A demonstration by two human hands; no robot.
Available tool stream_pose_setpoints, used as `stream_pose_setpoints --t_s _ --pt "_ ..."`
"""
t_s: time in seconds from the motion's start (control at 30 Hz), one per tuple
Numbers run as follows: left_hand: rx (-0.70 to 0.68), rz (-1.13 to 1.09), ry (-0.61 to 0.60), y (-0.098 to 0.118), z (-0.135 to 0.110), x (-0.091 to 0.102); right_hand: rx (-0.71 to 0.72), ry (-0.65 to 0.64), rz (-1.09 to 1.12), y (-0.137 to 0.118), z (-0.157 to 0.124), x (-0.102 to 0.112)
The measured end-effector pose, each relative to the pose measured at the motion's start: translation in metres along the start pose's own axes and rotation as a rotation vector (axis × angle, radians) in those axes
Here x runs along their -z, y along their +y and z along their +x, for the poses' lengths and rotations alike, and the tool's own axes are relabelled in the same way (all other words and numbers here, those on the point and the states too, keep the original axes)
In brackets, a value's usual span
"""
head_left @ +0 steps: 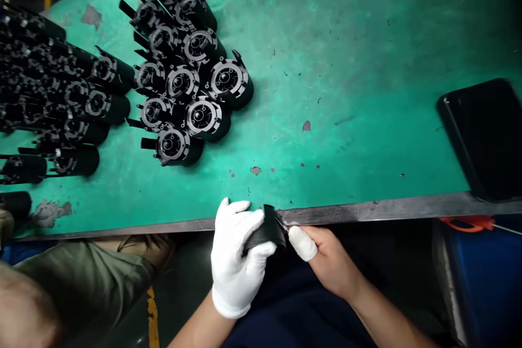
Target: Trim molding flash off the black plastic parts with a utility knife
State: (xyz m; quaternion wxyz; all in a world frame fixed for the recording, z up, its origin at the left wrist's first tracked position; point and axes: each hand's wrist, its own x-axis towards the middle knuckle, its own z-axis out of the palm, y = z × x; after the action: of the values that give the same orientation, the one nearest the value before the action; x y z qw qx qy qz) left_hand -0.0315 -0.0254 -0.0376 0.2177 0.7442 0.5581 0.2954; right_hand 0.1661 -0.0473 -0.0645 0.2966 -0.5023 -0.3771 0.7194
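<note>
A green table [346, 92] is filling most of the view, its metal edge [367, 210] running along the near side. At lower left a co-worker [89, 283] is sitting close to that edge, clad in olive and khaki cloth. A wide group of black cups [112, 110] is crowding the table's left end, and a smaller group [238, 89] is standing just to its right, ring-shaped tops showing and thin tabs sticking out. A blue bin [489, 288] is standing below the table at right, and a black case [485, 141] is lying above it, reaching the table's edge.

The left hand [236, 263], white-gloved, is curling partway closed around a single cup [267, 234], fingers over its upper side and thumb under its lower side. The right hand [332, 263], bare but for a white cover [302, 243] on one digit, is closing in a pinch just right of that cup. The cup is thus sitting between the two hands, at the table's near edge, well apart from both groups. An orange handle [468, 223] is resting by the bin. Smallest, a thin metal tool [281, 223] seems to be poking from the right hand's pinch toward the held cup; its tip is too dark to make out.
</note>
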Motion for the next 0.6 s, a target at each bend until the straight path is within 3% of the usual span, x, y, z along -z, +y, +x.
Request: stream_pose_setpoints --t_s 0.13,0.33,0.47,0.6 --pt "-0.008 -0.002 -0.027 -0.004 -0.001 0.0 -0.013 0.004 0.006 0.0 0.005 -0.002" --pt "-0.106 0.019 0.029 -0.011 -0.004 -0.002 0.045 0.102 0.0 0.01 0.002 -0.01" --pt "-0.084 0.046 0.045 -0.01 -0.002 -0.005 0.139 0.207 0.03 0.017 -0.008 -0.016" --pt "-0.057 0.07 0.011 0.003 -0.002 0.002 0.272 0.197 -0.064 0.015 -0.01 -0.018"
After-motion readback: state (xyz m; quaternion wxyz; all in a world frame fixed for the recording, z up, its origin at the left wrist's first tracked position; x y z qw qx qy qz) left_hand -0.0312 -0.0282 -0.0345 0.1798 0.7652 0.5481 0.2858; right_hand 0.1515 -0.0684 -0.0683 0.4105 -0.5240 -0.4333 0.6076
